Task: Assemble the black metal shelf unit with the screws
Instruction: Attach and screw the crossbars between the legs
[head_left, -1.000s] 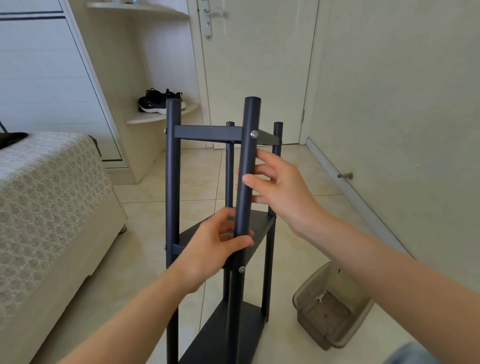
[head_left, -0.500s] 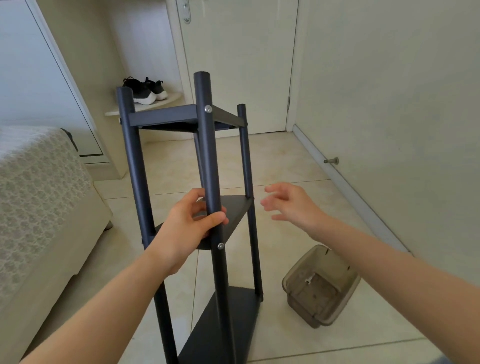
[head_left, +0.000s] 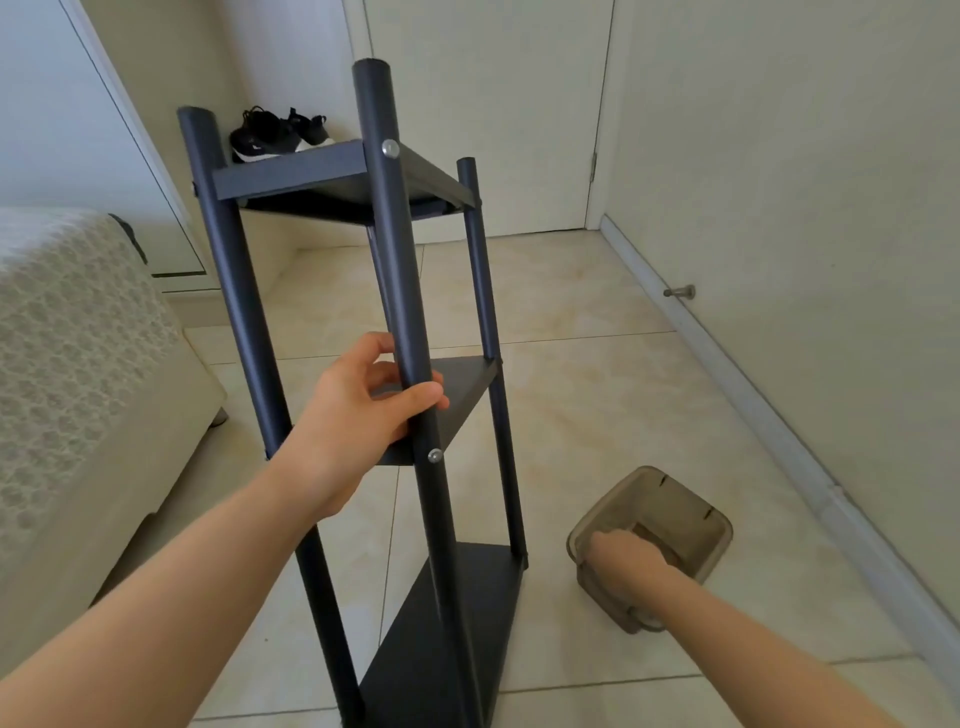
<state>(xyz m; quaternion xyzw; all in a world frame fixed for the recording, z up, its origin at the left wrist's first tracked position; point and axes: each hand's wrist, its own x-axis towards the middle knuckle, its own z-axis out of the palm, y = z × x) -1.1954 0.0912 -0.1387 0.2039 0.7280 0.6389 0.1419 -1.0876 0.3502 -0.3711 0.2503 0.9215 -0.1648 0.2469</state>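
The black metal shelf unit was seen upright on the tile floor, mid-frame, three shelves fitted. Its front post was gripped at mid-height by the left hand, thumb and fingers curled round it, just above the middle screw head. The top screw head was seated at the top shelf joint. The right hand was sunk into the translucent plastic bin at 4 o'clock of the unit's base; finger state could not be told, being blurred. A bed was located at 9 o'clock, black sneakers at 11 o'clock behind.
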